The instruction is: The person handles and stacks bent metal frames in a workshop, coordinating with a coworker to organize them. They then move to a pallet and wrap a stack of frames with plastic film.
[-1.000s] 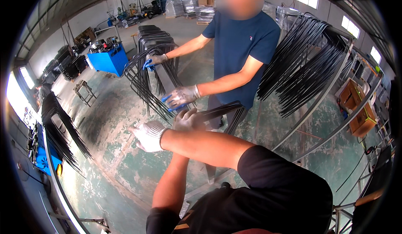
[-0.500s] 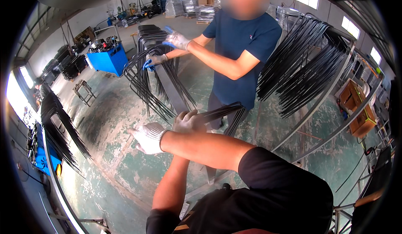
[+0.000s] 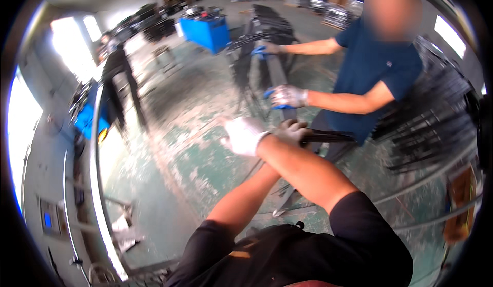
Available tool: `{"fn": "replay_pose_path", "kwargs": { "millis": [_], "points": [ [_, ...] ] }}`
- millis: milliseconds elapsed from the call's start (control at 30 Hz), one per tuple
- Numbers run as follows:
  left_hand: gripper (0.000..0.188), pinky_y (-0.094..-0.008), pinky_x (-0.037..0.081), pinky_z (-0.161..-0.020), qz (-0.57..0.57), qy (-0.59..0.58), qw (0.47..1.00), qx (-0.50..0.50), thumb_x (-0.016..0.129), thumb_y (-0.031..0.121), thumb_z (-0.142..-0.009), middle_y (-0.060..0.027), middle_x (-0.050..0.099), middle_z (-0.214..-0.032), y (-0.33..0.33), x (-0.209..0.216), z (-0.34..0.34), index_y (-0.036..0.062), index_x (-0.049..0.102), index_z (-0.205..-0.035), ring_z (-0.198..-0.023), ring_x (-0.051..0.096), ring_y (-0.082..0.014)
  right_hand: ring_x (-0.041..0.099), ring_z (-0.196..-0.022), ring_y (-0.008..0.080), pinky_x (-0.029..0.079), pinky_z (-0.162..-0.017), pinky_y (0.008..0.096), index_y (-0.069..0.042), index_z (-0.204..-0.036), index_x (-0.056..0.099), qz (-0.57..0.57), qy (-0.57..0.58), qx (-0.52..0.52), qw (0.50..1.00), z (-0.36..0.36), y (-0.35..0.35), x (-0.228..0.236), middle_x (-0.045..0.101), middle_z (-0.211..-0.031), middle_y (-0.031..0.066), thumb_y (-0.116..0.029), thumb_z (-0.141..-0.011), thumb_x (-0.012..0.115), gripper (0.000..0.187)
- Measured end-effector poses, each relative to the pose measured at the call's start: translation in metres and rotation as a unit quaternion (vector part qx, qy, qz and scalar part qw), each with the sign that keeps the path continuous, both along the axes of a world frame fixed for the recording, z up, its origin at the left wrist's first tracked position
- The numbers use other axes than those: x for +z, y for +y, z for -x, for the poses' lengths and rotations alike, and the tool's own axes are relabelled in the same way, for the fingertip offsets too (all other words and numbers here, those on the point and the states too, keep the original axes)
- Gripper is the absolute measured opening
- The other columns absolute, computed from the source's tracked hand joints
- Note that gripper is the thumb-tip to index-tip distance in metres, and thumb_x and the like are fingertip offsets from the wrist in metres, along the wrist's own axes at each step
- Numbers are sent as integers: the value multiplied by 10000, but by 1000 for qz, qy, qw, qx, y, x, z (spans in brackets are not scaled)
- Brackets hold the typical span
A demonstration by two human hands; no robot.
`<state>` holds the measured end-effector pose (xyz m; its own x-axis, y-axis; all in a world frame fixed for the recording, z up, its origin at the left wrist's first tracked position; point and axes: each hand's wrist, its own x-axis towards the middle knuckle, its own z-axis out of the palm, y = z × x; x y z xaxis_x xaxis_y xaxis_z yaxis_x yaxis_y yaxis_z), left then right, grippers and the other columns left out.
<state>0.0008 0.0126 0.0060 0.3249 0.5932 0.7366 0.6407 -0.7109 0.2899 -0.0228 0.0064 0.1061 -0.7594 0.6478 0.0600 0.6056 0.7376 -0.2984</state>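
My forearms cross, the right above the left. My left hand [image 3: 292,130], in a pale work glove, has its fingers curled around a bundle of bent black metal rods [image 3: 331,136] near the close end of a grey beam [image 3: 276,72]. The rods stick out to the right of it. Further left, my right hand [image 3: 244,136], white-gloved, is held in the air with thumb and a finger spread, slightly blurred and holding nothing I can see. Across from me, a co-worker's gloved hands [image 3: 288,97] lie over the beam, one closer to me, one farther along.
More black rods [image 3: 264,22] hang at the beam's far end. Another rack of black rods [image 3: 431,117] stands right, behind the co-worker [image 3: 377,76]. A blue bin [image 3: 205,32] stands far back. Hanging black rods [image 3: 119,76] and a pale rail [image 3: 97,184] are at left.
The view has swung left, so the scene sits further right. The co-worker's raised hand has come down to the close part of the beam. My hands keep much the same crossed pose.
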Motion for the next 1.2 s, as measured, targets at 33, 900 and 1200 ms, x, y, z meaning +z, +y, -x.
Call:
{"fn": "replay_pose_path", "kwargs": {
  "millis": [33, 900, 1200],
  "points": [
    [402, -510, 519, -1067, -2, -12, 1000, 0, 788, 224, -750, -72, 733, -1329, 2, -2, 6, 191, 762, -1150, -1286, 629, -405, 766, -981, 432, 606, -862, 539, -166, -1580, 489, -10, 4, 5, 1000, 5, -3, 3, 782, -1063, 243, -395, -1002, 679, 650],
    [309, -497, 504, -1082, 76, -176, 981, -12, 699, 276, -899, -101, 714, -1356, -3, -35, -5, 190, 770, -1187, -1284, 604, -383, 744, -985, 358, 568, -929, 501, -119, -1266, 755, -194, 130, 61, 970, -101, -35, -10, 779, -1014, 154, -417, -930, 761, 449],
    [315, -519, 523, -1048, -39, -58, 997, 45, 763, 295, -862, -102, 745, -1298, -5, 0, -14, 185, 772, -1157, -1240, 636, -399, 748, -913, 349, 569, -872, 463, -115, -1153, 786, -233, 208, 7, 950, -125, -34, -29, 768, -875, 128, -396, -932, 788, 358]
  ]
}}
